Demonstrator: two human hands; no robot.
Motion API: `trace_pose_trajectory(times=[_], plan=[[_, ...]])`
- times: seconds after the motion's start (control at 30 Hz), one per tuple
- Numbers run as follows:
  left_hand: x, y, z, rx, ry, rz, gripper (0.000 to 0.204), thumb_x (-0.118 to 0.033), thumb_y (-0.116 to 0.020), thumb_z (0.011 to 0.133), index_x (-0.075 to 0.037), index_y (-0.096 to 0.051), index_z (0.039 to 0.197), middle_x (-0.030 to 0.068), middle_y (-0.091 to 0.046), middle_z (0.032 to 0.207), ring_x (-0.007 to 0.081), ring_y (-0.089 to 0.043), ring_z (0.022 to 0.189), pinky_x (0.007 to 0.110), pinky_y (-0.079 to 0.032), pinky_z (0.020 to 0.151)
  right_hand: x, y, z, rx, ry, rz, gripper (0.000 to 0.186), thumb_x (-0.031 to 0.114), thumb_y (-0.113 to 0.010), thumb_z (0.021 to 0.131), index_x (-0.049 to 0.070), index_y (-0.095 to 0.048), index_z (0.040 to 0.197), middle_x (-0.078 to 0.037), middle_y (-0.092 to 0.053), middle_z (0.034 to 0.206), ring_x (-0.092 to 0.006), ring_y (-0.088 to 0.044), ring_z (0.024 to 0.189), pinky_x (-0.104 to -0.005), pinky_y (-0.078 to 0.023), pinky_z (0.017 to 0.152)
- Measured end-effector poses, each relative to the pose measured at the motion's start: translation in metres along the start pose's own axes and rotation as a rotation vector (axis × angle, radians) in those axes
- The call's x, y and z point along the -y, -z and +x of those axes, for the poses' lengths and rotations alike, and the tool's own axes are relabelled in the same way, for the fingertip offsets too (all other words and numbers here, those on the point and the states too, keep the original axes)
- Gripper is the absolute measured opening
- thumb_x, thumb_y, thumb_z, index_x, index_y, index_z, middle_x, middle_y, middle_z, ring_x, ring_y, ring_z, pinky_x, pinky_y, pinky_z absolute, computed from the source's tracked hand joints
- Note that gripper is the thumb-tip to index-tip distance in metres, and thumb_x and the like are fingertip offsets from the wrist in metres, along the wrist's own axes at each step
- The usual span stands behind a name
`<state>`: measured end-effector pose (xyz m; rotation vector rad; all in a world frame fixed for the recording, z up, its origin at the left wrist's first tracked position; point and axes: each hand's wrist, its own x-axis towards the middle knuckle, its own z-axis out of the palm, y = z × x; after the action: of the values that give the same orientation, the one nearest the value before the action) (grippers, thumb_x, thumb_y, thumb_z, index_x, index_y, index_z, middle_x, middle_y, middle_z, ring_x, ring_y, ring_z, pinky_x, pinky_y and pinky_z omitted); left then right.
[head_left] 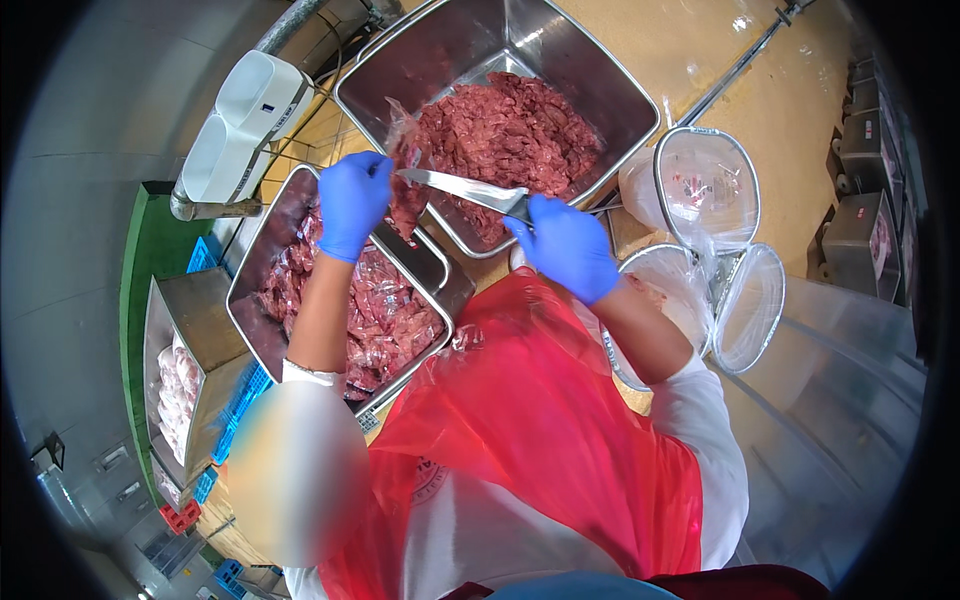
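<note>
My left hand [350, 208], in a blue glove, pinches a limp strip of red meat [407, 205] with a pale, filmy part at its top. In my right hand [570, 250], also gloved in blue, is a knife [462, 188]. Its blade points left, and its tip meets or overlaps the strip beside my left fingers. Beyond both hands, a deep steel bin [628, 140] holds a heap of cut red meat [515, 140]. Nearer and to the left, a smaller steel tub [262, 228] is filled with larger, glossy meat pieces [385, 310].
Three hoop-framed holders with clear bags [708, 185] stand to the right. White twin containers [240, 125] are fixed at the upper left. A steel cart [205, 300] with pale pieces and blue crates [240, 405] lie left. Steel carts [865, 240] line the far right.
</note>
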<state>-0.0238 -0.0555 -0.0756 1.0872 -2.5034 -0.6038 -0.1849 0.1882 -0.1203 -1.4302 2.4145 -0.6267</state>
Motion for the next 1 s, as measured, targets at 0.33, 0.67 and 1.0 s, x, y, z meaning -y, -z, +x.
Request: trace_pose_trajectory(times=[0.33,0.67,1.0], plan=[[0.047,0.019,0.024,-0.274,0.016,0.121,0.016,-0.018,-0.067,0.085,-0.002,-0.071,0.084,0.0173,-0.067,0.073,0.0336,-0.066,0.064,0.042,-0.052,0.061,0.061,-0.032,0.078,0.055,-0.035,0.117,0.048,0.049,-0.055,0.094,0.002,-0.062,0.099,-0.021,-0.068,0.088,-0.0401,-0.068,0.081,-0.0509,-0.054,0.07],[0.07,0.026,0.026,-0.294,-0.063,0.141,0.016,-0.018,-0.068,0.086,-0.003,-0.072,0.085,0.0166,-0.067,0.073,0.0318,-0.067,0.066,0.039,-0.051,0.062,0.038,-0.02,0.046,0.092,-0.003,0.18,0.048,0.048,-0.056,0.094,0.001,-0.065,0.096,-0.021,-0.069,0.086,-0.0381,-0.069,0.08,-0.05,-0.055,0.07],[0.009,-0.041,-0.021,-0.109,0.107,-0.243,0.018,-0.016,-0.07,0.085,0.002,-0.073,0.091,0.0154,-0.07,0.073,0.0188,-0.067,0.062,0.031,-0.052,0.062,0.005,0.001,0.088,0.143,-0.003,0.026,0.049,0.05,-0.053,0.094,0.003,-0.066,0.101,-0.019,-0.07,0.092,-0.038,-0.069,0.083,-0.0487,-0.054,0.074]])
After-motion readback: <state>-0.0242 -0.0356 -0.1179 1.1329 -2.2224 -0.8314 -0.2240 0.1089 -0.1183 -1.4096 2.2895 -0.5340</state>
